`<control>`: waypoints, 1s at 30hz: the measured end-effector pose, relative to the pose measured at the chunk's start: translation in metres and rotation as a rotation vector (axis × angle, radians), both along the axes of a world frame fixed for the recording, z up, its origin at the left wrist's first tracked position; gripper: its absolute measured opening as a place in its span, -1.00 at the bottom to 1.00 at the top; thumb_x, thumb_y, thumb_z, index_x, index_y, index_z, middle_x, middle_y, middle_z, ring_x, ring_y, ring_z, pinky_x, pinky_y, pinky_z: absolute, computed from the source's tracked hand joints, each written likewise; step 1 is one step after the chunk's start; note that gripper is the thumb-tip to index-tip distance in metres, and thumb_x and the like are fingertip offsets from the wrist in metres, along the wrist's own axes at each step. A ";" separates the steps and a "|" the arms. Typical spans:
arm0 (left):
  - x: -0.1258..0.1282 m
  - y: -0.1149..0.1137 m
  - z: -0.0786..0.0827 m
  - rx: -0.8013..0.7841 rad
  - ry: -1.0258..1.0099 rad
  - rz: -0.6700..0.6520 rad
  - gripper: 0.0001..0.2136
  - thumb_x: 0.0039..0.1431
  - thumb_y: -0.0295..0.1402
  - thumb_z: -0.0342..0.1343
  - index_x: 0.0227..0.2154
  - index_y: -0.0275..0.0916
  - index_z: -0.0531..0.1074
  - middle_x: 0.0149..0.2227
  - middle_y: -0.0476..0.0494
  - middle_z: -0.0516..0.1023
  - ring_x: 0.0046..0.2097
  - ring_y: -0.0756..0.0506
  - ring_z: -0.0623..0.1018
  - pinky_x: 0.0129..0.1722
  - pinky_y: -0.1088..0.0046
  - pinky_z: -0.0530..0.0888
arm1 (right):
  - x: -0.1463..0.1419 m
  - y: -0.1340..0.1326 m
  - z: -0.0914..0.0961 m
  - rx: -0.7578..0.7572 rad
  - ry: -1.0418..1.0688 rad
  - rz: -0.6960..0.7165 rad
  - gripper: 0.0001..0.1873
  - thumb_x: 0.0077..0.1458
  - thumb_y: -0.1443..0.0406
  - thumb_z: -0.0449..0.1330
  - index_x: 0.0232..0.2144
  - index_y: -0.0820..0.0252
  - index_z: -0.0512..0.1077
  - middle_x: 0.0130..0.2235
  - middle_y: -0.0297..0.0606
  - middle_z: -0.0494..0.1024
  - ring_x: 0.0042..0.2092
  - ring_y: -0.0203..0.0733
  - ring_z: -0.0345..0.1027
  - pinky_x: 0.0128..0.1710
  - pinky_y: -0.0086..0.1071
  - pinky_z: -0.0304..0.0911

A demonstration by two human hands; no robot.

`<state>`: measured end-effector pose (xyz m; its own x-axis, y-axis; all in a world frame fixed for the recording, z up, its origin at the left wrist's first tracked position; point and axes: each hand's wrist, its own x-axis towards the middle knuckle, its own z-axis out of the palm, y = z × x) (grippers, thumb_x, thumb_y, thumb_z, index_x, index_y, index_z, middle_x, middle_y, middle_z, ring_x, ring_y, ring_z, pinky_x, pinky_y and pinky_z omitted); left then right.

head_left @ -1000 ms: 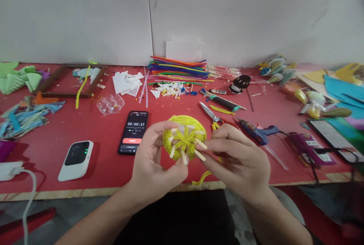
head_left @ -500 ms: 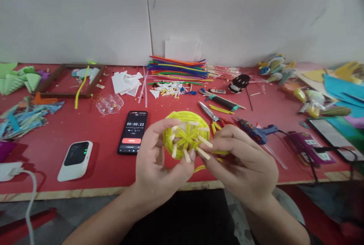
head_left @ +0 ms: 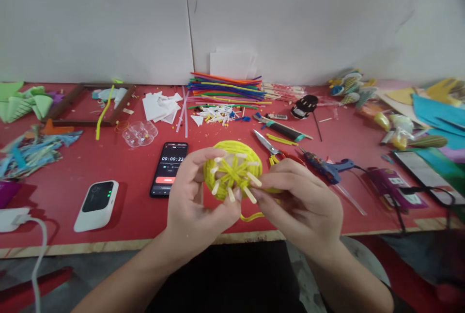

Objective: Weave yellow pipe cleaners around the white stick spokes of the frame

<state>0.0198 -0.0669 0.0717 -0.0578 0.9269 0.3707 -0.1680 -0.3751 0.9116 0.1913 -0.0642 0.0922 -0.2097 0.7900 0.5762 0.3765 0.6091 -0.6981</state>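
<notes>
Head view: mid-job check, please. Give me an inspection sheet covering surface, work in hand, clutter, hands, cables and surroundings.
Surface: red tabletop with a pale, worn front edge.
Work in hand: round yellow weave, pale sticks poking out; a yellow strand shows below it.
Clutter: scissors and glue gun right of centre; phone left; bundle of coloured stems at the back.
Hands: left hand grips the weave's left side; right hand pinches at its right edge.
Cables: white cable hangs past the front edge at left; dark cable by the purple box at right.
Surroundings: pale wall panels behind.
Liquid spills: nothing seen.
</notes>
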 end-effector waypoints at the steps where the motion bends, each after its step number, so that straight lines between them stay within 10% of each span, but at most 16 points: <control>1: -0.001 -0.001 0.001 0.002 0.004 -0.015 -0.52 0.01 -0.65 0.26 -0.04 -0.08 0.41 -0.15 -0.01 0.62 -0.20 -0.01 0.64 -0.21 0.53 0.62 | 0.000 0.000 0.000 0.006 -0.008 -0.009 -0.79 0.11 0.45 0.30 -0.25 0.04 0.56 -0.40 -0.34 0.52 -0.41 -0.30 0.37 -0.49 -0.40 0.26; 24: 0.001 -0.005 -0.007 0.098 0.049 0.006 -0.47 0.00 -0.71 0.23 0.00 -0.10 0.39 -0.13 -0.03 0.63 -0.18 -0.03 0.67 -0.19 0.53 0.64 | 0.000 -0.005 0.002 -0.055 -0.039 -0.056 -0.82 0.07 0.47 0.31 -0.30 0.10 0.52 -0.43 -0.40 0.47 -0.46 -0.37 0.30 -0.53 -0.48 0.19; 30: -0.005 -0.005 -0.016 0.168 0.230 0.077 -0.46 -0.01 -0.63 0.26 0.04 -0.08 0.38 -0.13 -0.12 0.55 -0.17 -0.13 0.59 -0.15 0.25 0.58 | 0.002 -0.002 0.000 -0.180 0.019 -0.061 -0.85 0.04 0.46 0.32 -0.40 0.12 0.52 -0.48 -0.45 0.43 -0.52 -0.44 0.21 -0.57 -0.52 0.13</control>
